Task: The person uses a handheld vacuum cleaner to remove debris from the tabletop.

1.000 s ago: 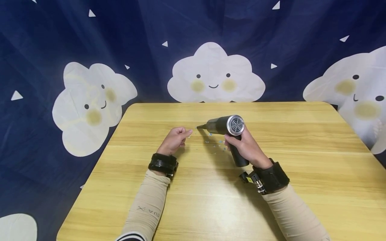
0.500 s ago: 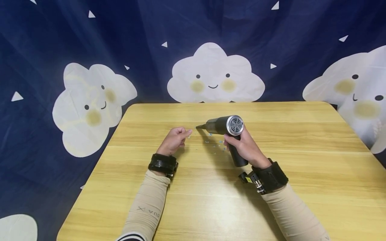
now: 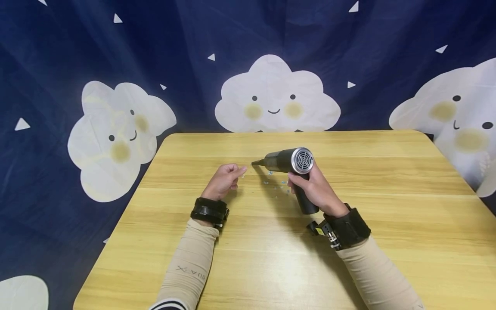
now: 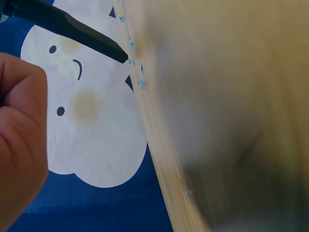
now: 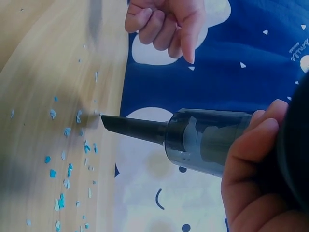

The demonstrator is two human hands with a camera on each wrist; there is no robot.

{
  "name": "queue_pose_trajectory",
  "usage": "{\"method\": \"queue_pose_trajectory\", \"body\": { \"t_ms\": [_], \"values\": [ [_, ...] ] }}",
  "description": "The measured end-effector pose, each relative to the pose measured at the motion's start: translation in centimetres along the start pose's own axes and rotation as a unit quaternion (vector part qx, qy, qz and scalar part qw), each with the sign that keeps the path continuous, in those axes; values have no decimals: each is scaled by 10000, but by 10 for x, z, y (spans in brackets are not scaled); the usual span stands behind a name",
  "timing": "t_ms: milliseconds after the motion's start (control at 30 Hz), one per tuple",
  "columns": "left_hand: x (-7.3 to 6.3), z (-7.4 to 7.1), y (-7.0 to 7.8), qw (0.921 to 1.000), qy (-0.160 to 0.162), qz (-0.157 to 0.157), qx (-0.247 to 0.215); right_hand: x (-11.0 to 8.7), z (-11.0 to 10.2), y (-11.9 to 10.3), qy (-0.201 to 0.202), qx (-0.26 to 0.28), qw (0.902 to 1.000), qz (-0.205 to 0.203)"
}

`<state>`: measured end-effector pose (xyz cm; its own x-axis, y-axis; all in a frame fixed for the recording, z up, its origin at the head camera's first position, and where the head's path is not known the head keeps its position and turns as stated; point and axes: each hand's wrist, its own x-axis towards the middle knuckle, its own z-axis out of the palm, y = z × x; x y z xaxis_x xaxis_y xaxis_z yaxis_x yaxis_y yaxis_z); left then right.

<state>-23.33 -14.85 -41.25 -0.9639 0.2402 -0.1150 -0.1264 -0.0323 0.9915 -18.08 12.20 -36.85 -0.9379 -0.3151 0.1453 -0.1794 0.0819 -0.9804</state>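
Handheld vacuum (image 3: pixel 283 161) gripped by the right hand (image 3: pixel 319 189), fingers curled round its handle (image 3: pixel 308 202), nozzle (image 5: pixel 135 128) reaching ahead of them towards the left hand (image 3: pixel 224 178), whose curled fingers show nothing held; dipping could scrape the desk (image 3: pixel 271 249); exhaust might scatter scraps (image 5: pixel 67 131) near the right fingers.

From the head, the table (image 3: pixel 252 267) is viewed forward and down, from above, with the cloud-print curtain (image 3: pixel 186 34) taken in behind. From each wrist, the table is seen much nearer, low across its surface and turned sideways. The handheld vacuum nozzle (image 5: pixel 135 128), blue scraps (image 5: pixel 67 131) and curtain are shared by both wrist views.
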Motion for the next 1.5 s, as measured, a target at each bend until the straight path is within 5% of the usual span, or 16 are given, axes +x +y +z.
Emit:
{"method": "queue_pose_trajectory", "body": {
  "t_ms": [1500],
  "values": [
    [0,0,0,10000,-3,-71,-18,-2,-7,-5,-15,358,9989,-298]
  ]
}}
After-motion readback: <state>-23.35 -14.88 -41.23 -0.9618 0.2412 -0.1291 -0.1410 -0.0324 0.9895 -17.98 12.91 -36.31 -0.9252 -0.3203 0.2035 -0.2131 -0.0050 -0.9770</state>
